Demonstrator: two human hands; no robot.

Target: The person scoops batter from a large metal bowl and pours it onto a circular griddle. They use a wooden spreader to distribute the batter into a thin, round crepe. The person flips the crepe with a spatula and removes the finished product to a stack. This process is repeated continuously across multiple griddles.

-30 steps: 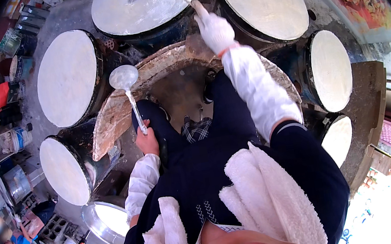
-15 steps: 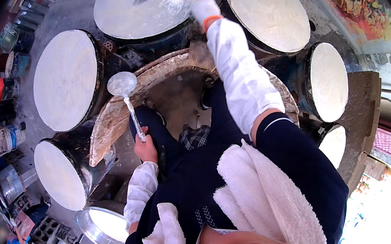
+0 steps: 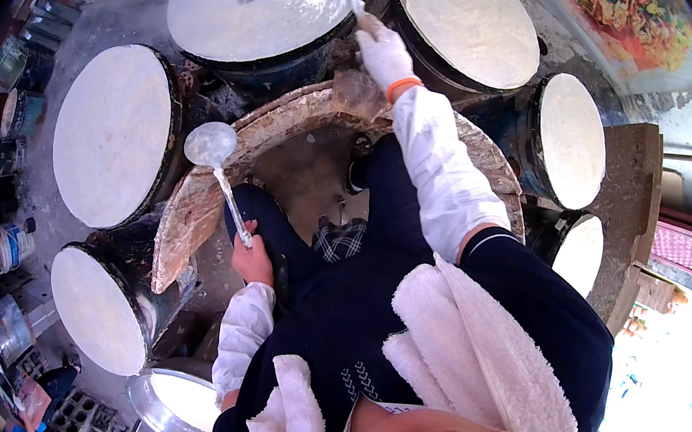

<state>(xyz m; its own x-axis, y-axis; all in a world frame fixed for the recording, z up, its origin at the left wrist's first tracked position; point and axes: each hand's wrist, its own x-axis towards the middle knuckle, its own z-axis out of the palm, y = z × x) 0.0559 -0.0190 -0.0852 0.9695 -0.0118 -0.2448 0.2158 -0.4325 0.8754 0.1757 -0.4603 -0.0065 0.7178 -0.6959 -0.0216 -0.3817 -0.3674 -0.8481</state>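
My bare left hand (image 3: 252, 261) is closed around the handle of a metal ladle (image 3: 212, 145). White residue coats its round bowl, which is raised over the left end of the curved ledge. My right hand (image 3: 385, 53) wears a white glove with an orange band at the wrist. Its fingers are closed on a slim white-smeared tool (image 3: 358, 6), mostly hidden, that reaches the right rim of the far round griddle (image 3: 207, 24). A white batter layer covers that griddle, with a thick bright patch and a grey streak near its far side.
Around me stand more white-coated round griddles on dark drums, at far right (image 3: 468, 16), right (image 3: 572, 142), left (image 3: 113, 137) and near left (image 3: 96, 310). A worn curved ledge (image 3: 176, 221) rings my legs. A metal basin (image 3: 148, 408) with white liquid is lower left.
My right hand has drawn back from the far griddle's surface toward its right rim, nearer me. The thick white patch there now shows. My left hand and the ladle stay nearly still.
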